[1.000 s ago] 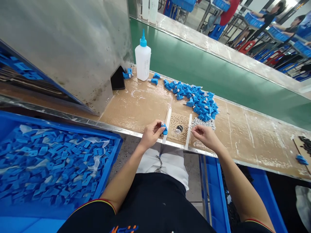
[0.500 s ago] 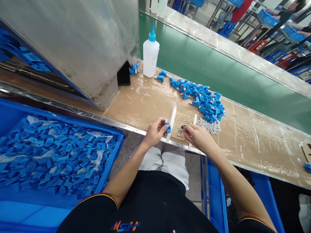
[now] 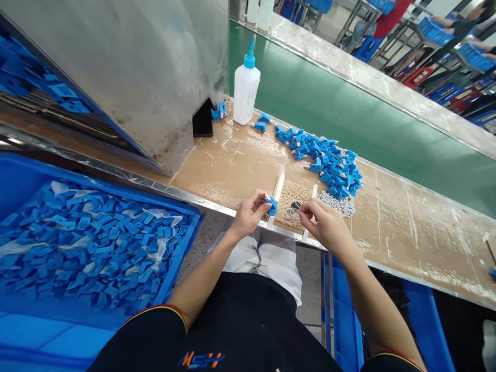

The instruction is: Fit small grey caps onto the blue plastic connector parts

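Note:
My left hand (image 3: pixel 248 216) pinches a small blue plastic block (image 3: pixel 273 207) with a white bit at its upper end, held just above the bench's front edge. Closed at the fingertips, my right hand (image 3: pixel 325 222) is over a patterned brown mat (image 3: pixel 292 192). Whatever its fingers hold, if anything, is too small to make out. Beside those fingertips lie a small black ring-like piece (image 3: pixel 295 205) and some thin clear loops (image 3: pixel 289 213). Small grey-white pieces (image 3: pixel 341 204) form a pile behind my right hand. Further back is a heap of similar blue blocks (image 3: pixel 329 163).
A white bottle with a blue nozzle (image 3: pixel 247 93) stands by a metal housing (image 3: pixel 163 77). Behind the bench runs a green belt (image 3: pixel 349 103). At left, a blue bin (image 3: pixel 196 219) holds many blue blocks. Other people sit at the far right.
The whole view has shifted slightly. My right hand has drawn back a little from the black piece. The blue block in my left hand is tilted somewhat differently.

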`<state>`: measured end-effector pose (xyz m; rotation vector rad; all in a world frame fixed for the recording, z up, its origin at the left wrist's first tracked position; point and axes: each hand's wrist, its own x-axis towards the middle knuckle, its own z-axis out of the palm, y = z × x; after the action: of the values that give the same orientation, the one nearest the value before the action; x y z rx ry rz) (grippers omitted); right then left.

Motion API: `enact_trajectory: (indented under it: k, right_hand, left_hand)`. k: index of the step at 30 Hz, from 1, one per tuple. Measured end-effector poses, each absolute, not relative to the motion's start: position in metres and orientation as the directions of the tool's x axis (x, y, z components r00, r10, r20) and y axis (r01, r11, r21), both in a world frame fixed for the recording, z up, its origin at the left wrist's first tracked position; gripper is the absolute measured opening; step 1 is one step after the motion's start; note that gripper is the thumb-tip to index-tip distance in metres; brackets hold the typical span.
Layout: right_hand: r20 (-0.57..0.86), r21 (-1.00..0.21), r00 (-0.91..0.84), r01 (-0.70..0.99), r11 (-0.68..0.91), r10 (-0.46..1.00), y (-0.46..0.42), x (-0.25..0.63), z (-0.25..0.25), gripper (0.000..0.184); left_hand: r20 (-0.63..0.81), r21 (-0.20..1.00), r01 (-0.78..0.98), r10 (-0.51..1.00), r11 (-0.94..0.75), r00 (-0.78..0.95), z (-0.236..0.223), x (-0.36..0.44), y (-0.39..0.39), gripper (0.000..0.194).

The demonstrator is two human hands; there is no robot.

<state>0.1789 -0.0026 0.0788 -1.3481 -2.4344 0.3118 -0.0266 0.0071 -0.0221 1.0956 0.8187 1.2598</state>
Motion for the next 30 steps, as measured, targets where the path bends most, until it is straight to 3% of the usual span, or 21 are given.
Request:
enact_trajectory:
  k: [5,12,22,30]
  right_hand:
    - [0.421,-0.543,-0.271,0.689,0.480,0.866,-0.031,0.152,0.082,0.010]
    - [0.426,-0.714,-0.178,0.535,0.451,0.887,-0.036,0.138,0.070,0.009]
    - [0.424,-0.711,-0.165,0.549,0.440,0.891,-0.043,0.147,0.071,0.009]
    - [0.401,-0.647,-0.266,0.595,0.477,0.876,-0.046,0.151,0.077,0.012]
  left_hand:
    - [0.153,0.915,-0.400,0.965,-0.057,0.212,-0.006,-0.016,-0.012,0.035]
    - [0.172,0.938,-0.325,0.977,-0.122,0.128,0.003,-0.002,-0.029,0.037]
    - [0.228,0.946,-0.258,0.969,-0.196,0.098,0.011,0.003,-0.033,0.031]
    - [0.451,0.892,-0.113,0.881,-0.438,0.146,0.008,-0.007,-0.026,0.020]
